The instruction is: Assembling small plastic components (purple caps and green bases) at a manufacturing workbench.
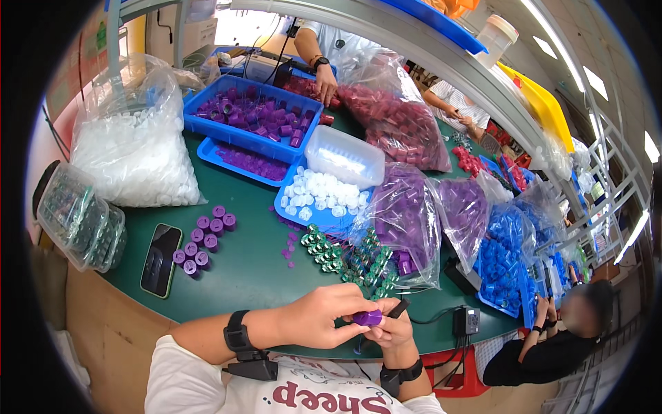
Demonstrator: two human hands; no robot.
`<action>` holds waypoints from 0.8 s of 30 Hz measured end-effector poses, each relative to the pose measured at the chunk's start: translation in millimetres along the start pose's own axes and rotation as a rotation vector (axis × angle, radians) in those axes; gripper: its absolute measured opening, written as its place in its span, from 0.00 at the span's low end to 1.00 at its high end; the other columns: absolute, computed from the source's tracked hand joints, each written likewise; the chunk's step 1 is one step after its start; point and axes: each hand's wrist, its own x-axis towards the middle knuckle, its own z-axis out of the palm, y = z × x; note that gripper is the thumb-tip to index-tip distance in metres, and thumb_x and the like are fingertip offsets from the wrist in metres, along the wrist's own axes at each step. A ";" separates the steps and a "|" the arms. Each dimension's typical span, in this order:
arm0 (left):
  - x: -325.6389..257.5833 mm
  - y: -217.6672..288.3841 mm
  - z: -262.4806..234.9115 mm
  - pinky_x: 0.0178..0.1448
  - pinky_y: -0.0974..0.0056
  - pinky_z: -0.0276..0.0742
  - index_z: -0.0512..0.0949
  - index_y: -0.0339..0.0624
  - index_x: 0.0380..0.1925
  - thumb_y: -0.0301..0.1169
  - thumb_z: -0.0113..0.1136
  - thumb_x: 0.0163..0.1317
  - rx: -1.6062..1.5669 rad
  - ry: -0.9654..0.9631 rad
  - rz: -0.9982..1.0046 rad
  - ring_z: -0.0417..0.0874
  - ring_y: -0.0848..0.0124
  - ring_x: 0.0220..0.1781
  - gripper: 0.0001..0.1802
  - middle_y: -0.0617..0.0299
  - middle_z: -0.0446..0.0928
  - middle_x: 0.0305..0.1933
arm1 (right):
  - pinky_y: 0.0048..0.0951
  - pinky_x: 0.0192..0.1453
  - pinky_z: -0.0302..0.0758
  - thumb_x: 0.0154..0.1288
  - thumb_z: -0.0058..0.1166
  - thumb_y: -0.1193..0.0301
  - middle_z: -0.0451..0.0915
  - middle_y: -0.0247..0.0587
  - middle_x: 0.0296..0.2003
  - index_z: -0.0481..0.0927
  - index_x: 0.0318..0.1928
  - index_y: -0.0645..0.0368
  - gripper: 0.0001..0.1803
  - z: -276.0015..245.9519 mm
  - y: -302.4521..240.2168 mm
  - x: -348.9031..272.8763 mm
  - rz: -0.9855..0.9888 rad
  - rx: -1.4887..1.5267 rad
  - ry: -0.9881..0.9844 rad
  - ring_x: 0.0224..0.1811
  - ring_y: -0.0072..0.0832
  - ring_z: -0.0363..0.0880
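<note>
At the table's front edge, a small purple cap (367, 317) is pinched between both my hands. My left hand (324, 316) reaches in with thumb and fingers closed on its left side. Close against it, my right hand (392, 331) has its fingers closed round the other side. A dark, blunt-ended piece (399, 308) sticks up from the right hand; its kind is unclear. Just beyond the hands lies a heap of small green circuit boards (372, 259) with thin wires. Several finished-looking purple caps (200, 238) stand grouped at left, beside a phone (162, 260).
A blue bin of purple caps (241, 86) stands at the back, near a clear tub (345, 155) and white pieces (321, 190). Bulging bags hold white (141, 159), red (407, 131) and purple parts (403, 207). Blue parts (500, 265) fill the right; co-workers sit around.
</note>
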 end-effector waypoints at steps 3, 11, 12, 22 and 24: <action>2.1 0.5 2.3 0.30 0.69 0.76 0.77 0.34 0.41 0.24 0.64 0.51 0.031 0.035 0.047 0.78 0.67 0.28 0.15 0.55 0.75 0.30 | 0.15 0.15 0.54 0.62 0.50 0.78 0.74 0.43 0.21 0.73 0.32 0.69 0.05 4.7 -5.1 2.0 0.005 -0.023 0.016 0.10 0.12 0.58; 6.2 0.6 12.2 0.34 0.63 0.76 0.76 0.34 0.39 0.24 0.61 0.52 0.200 0.270 -0.052 0.78 0.62 0.31 0.13 0.53 0.72 0.34 | 0.16 0.18 0.57 0.66 0.48 0.70 0.75 0.41 0.25 0.74 0.35 0.68 0.11 -8.3 4.0 15.9 -0.044 0.049 0.093 0.15 0.15 0.63; 3.7 -2.5 11.7 0.34 0.63 0.76 0.76 0.34 0.39 0.24 0.61 0.52 0.195 0.276 -0.055 0.78 0.62 0.31 0.13 0.53 0.72 0.34 | 0.16 0.18 0.57 0.66 0.48 0.70 0.75 0.41 0.25 0.74 0.35 0.68 0.11 -7.8 6.7 17.1 -0.038 0.047 0.097 0.15 0.15 0.63; -1.7 -3.9 13.3 0.32 0.61 0.74 0.76 0.33 0.38 0.23 0.61 0.49 0.362 0.164 -0.072 0.77 0.60 0.30 0.14 0.53 0.69 0.31 | 0.15 0.17 0.56 0.67 0.48 0.69 0.69 0.31 0.21 0.73 0.35 0.64 0.10 -15.5 23.4 17.4 0.045 0.128 0.195 0.15 0.13 0.62; -0.9 -2.9 13.0 0.32 0.61 0.73 0.76 0.34 0.38 0.23 0.61 0.49 0.354 0.159 -0.075 0.76 0.60 0.29 0.14 0.54 0.68 0.30 | 0.13 0.16 0.54 0.66 0.48 0.69 0.67 0.28 0.18 0.72 0.38 0.64 0.10 -17.2 26.8 17.8 0.030 0.211 0.121 0.14 0.12 0.60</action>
